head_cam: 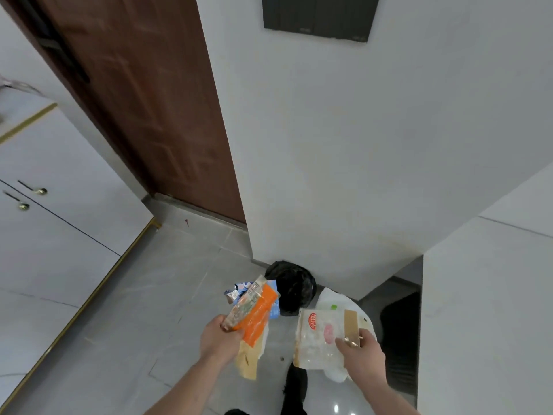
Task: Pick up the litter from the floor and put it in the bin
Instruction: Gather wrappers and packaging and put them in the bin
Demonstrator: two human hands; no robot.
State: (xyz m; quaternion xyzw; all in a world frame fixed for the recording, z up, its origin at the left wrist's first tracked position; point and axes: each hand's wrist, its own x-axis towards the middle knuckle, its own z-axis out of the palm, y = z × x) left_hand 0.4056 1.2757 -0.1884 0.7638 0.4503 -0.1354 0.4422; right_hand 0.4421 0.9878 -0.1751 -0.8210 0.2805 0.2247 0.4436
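My left hand (220,333) grips a bundle of wrappers: an orange packet (258,313) on top, a blue-and-white one (273,307) behind it and a tan one (248,362) hanging below. My right hand (363,353) pinches a clear plastic bag with a red logo (317,336) by its tan edge. Both hands hover above the grey tiled floor, just short of the bin lined with a black bag (294,284), which stands against the foot of the white wall. A white plastic bag (335,301) lies beneath the clear one.
A brown door (143,100) stands at the left of the white wall (359,160). White cabinets with gold trim (59,211) line the left side. A white panel (484,295) rises on the right with a dark gap (401,333) beside it. My dark shoe (294,384) shows below.
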